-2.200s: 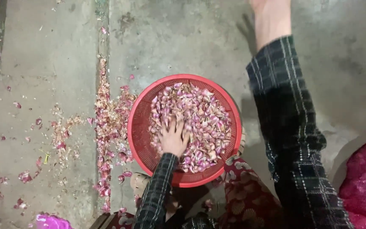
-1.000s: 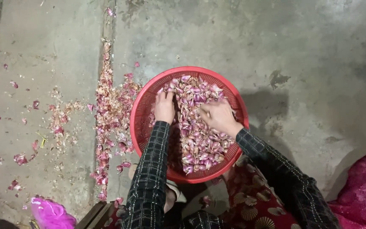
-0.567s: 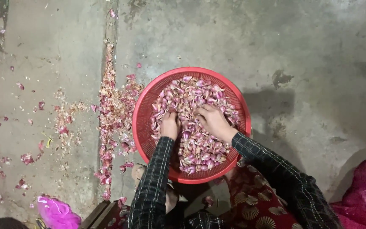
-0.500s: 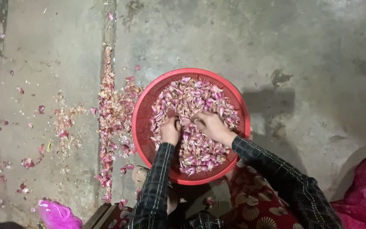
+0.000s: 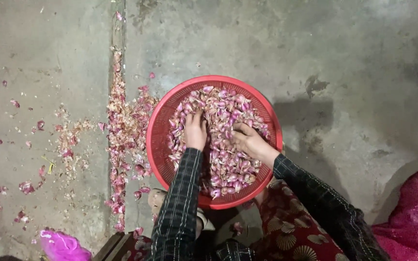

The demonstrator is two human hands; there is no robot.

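A round red plastic basket point(image 5: 163, 113) sits on the concrete floor in front of me, filled with small pink-purple shallots and loose skins point(image 5: 226, 108). My left hand point(image 5: 195, 130) lies palm down in the pile, fingers spread into the bulbs. My right hand point(image 5: 248, 141) rests beside it on the right, fingers curled among the shallots; whether it grips any I cannot tell. Both arms wear dark checked sleeves.
Pink peelings point(image 5: 122, 130) lie in a long strip on the floor left of the basket, with scattered bits further left. A magenta mesh sack point(image 5: 412, 212) sits at the lower right, a pink plastic bag point(image 5: 64, 245) at the lower left. Red patterned cloth point(image 5: 291, 232) covers my lap.
My right arm, earlier stretched far forward, has come back into the basket. Both hands have shifted about in the shallots and now lie close together near its middle.
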